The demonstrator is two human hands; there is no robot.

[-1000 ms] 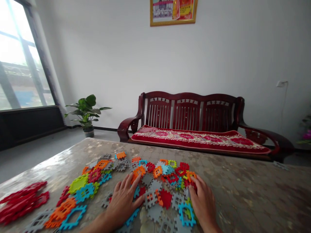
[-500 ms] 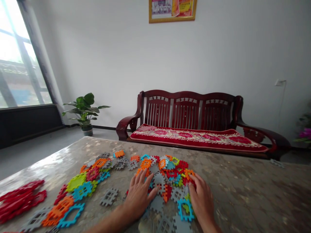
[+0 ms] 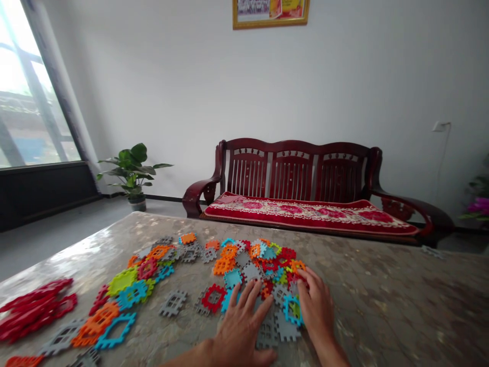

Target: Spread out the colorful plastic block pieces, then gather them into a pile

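My left hand (image 3: 244,323) lies palm down with fingers spread over the near part of a pile of interlocking puzzle tiles. Under and around its fingertips are a light blue tile (image 3: 233,278), a grey tile (image 3: 252,272) and a red frame tile (image 3: 213,298). At the pile's right edge, my right hand (image 3: 317,308) rests with its fingers extended, close to an orange tile (image 3: 297,266) and a blue frame tile (image 3: 293,309). Neither hand grips a tile that I can see; whatever lies beneath the palms is hidden.
More tiles spread leftward in an arc, including a lime green tile (image 3: 122,280) and a lone grey window tile (image 3: 173,303). Red pieces (image 3: 38,308) are stacked at the table's left. Beyond the patterned table (image 3: 382,295) stand a wooden bench (image 3: 290,173) and a potted plant (image 3: 133,173).
My left hand has drawn back toward me and slightly right, uncovering orange, light blue and red tiles. My right hand stays almost in place at the pile's edge.
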